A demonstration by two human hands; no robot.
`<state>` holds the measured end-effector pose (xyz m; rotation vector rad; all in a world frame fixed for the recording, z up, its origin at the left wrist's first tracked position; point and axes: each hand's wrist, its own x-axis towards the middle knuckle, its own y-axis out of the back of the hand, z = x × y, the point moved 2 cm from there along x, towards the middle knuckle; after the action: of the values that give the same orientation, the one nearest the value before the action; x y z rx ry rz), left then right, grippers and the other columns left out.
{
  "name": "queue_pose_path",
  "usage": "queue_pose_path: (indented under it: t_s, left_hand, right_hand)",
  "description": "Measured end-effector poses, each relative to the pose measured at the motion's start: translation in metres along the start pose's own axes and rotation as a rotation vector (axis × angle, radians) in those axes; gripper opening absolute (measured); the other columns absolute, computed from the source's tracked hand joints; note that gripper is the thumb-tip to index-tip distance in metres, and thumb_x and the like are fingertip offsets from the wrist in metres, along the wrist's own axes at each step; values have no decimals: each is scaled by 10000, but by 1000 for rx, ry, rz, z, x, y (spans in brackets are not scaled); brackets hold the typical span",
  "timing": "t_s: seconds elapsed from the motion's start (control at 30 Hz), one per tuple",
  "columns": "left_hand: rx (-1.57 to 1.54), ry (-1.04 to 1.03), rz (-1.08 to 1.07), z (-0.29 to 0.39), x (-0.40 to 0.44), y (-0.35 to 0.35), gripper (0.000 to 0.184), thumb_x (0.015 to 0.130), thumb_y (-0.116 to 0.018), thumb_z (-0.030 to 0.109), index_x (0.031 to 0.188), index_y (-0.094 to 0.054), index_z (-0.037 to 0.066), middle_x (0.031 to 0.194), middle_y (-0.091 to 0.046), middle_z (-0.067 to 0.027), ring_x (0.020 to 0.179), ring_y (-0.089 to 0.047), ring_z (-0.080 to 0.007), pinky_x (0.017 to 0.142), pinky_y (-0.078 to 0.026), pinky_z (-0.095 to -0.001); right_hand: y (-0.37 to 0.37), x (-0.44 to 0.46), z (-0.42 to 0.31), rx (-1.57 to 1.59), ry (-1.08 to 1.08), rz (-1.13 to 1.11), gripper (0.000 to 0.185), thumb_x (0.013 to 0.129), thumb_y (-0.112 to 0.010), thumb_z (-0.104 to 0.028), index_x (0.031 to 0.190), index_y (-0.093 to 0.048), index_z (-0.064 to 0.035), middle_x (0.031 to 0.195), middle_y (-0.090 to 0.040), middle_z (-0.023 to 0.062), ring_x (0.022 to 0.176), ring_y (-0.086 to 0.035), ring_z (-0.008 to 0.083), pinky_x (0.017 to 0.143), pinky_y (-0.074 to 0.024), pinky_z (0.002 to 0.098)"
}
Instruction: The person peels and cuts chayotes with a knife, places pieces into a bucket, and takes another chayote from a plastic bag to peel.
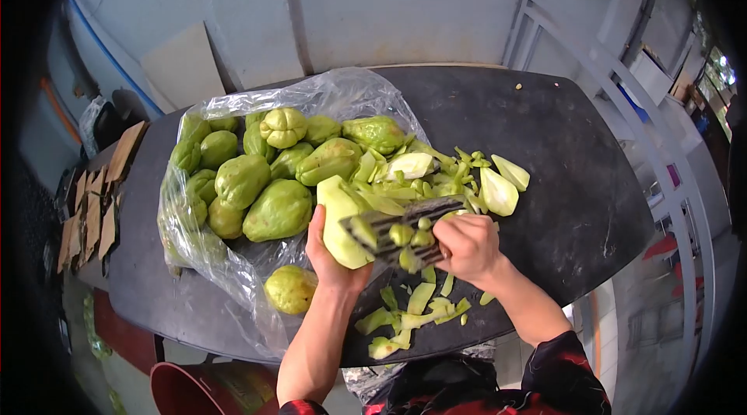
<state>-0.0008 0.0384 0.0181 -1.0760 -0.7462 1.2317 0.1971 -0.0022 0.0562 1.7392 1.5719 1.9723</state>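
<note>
Some peelings point(421, 312) lie on the table point(560, 197) at lower centre. Just beyond, the left hand point(339, 266) cups a peeled squash point(339, 224); the right hand point(471, 245), fingers curled tight, grips a blurred knife point(384, 242). Farther, whole squashes point(277, 210) fill a plastic bag point(366, 88), left of centre.

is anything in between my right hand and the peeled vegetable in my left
Yes: the dark blade your right hand holds, with small green pieces over it, sits between that hand and the peeled vegetable.
</note>
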Motion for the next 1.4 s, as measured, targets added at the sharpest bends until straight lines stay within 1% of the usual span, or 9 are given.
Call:
queue_pose_path:
  t_s: [0.23, 0.37, 0.47, 0.6, 0.77, 1.03, 1.13, 1.17, 1.4]
  left_hand:
    - [-65, 211, -196, 2, 0, 7, 545, 957, -548, 473, 1319, -560, 66, 1207, -660, -152, 1069, -643, -316, 965, -512, -456]
    - [0, 189, -110, 0, -3, 6, 560, 955, -547, 477, 1333, -543, 64, 1206, -656, -157, 1070, -643, -320, 959, -516, -461]
    - [204, 67, 6, -3, -2, -1, 610, 952, -479, 555, 1381, -521, 123, 1183, -667, -128, 1041, -650, -294, 946, -516, -451]
    - [212, 83, -206, 0, -1, 8, 602, 954, -480, 535, 1401, -495, 133, 1164, -662, -118, 1025, -654, -299, 923, -523, -460]
    - [177, 102, -160, -1, 1, 12, 608, 929, -551, 480, 1376, -492, 72, 1199, -641, -159, 1047, -651, -313, 927, -535, -456]
    - [228, 102, -62, -1, -11, -3, 581, 908, -606, 418, 1354, -495, 64, 1195, -635, -161, 1054, -647, -300, 922, -540, -435]
    - [10, 243, -321, 3, 3, 11, 596, 911, -590, 441, 1349, -488, 49, 1161, -640, -168, 1034, -650, -305, 903, -544, -438]
    - [230, 30, -80, -1, -3, -4, 602, 913, -580, 460, 1331, -498, 35, 1118, -650, -165, 985, -665, -289, 847, -562, -425]
    - [290, 42, -285, 2, 2, 8, 642, 960, -459, 492, 1469, -422, 102, 1177, -644, -144, 1012, -652, -314, 891, -541, -441]
  right_hand:
    - [4, 11, -38, 75, 171, 75, 170, 589, -589, -56, 622, -422, -59, 540, -417, 72, 469, -493, 255, 445, -392, 352]
    - [2, 8, -36, 43, 181, 79, 179, 593, -589, -51, 614, -412, -63, 538, -415, 65, 461, -491, 241, 437, -385, 351]
    - [-6, 7, -8, 18, 94, 50, 302, 805, -725, -227, 662, -481, -121, 508, -495, 6, 433, -541, 165, 419, -420, 345]
    - [-20, -2, 33, 117, -200, -37, 289, 667, -773, -102, 684, -487, -61, 571, -560, 68, 485, -574, 269, 448, -430, 367]
    - [-3, 5, 4, 140, -11, -5, 311, 602, -755, -88, 636, -446, -86, 522, -415, 32, 450, -493, 241, 441, -385, 355]
    - [11, 6, -39, 137, 208, 83, 205, 650, -645, -124, 633, -442, -96, 528, -424, 27, 463, -523, 208, 430, -401, 336]
    - [2, 9, -13, 153, 115, 69, 277, 691, -719, -123, 622, -456, -75, 524, -415, 43, 434, -489, 233, 423, -387, 350]
    - [-7, 6, 0, 115, 44, 46, 301, 709, -747, -146, 634, -464, -77, 523, -435, 44, 437, -502, 242, 424, -394, 355]
    - [-11, 0, 28, 59, -121, -6, 238, 703, -722, -130, 672, -487, -103, 548, -566, 26, 487, -608, 232, 437, -463, 359]
